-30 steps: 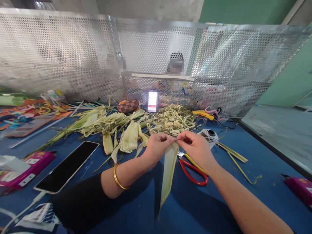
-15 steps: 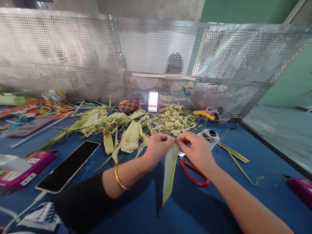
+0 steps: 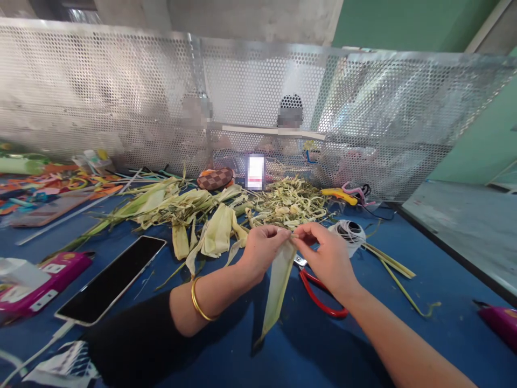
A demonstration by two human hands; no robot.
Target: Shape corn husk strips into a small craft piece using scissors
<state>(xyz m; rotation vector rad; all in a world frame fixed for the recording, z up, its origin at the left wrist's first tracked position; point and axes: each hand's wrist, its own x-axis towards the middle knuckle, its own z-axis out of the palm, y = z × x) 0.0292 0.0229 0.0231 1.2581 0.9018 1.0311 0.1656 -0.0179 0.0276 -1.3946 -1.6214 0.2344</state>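
Left hand (image 3: 264,249) and right hand (image 3: 325,257) pinching upper end of pale corn husk strip (image 3: 278,285), strip hanging above blue tabletop (image 3: 226,353), red-handled scissors (image 3: 319,303) beneath right hand, husk pile (image 3: 181,203) beyond.

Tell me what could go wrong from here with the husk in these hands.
The husk is pinched near its top by the left hand and right hand, so it might tear or slip there. The scissors lie beside the right hand, which could knock them. The phone's cable runs near the dark sleeve, which might snag it.
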